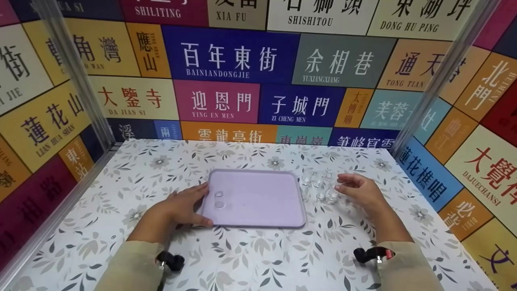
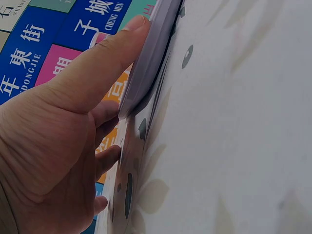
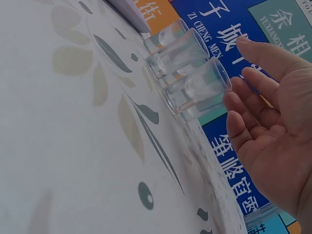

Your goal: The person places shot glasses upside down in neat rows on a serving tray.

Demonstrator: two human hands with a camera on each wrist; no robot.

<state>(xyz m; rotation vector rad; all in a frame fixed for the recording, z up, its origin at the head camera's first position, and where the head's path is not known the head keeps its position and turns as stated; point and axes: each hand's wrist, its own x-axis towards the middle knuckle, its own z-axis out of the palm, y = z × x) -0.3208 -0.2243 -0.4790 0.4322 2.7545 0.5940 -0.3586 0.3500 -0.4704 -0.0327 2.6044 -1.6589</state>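
My left hand [image 1: 173, 208] holds the near-left corner of a lavender tray [image 1: 258, 198]. Its thumb lies along the near rim and its fingers are at the left side; the left wrist view shows the thumb against the tray's rim [image 2: 151, 58]. On the tray's left part is a small clear glass [image 1: 219, 200], seen as two round outlines. To the right of the tray stand several clear shot glasses [image 1: 321, 186], grouped together. Beside them my right hand [image 1: 361, 192] hovers with loosely bent fingers, gripping nothing. In the right wrist view its fingertips are close to the nearest glass [image 3: 207, 83].
A white tablecloth with a grey leaf pattern [image 1: 250, 258] covers the table. Behind it rises a wall of coloured signs [image 1: 230, 52]. Clear upright posts [image 1: 428, 81] stand at the table's back corners.
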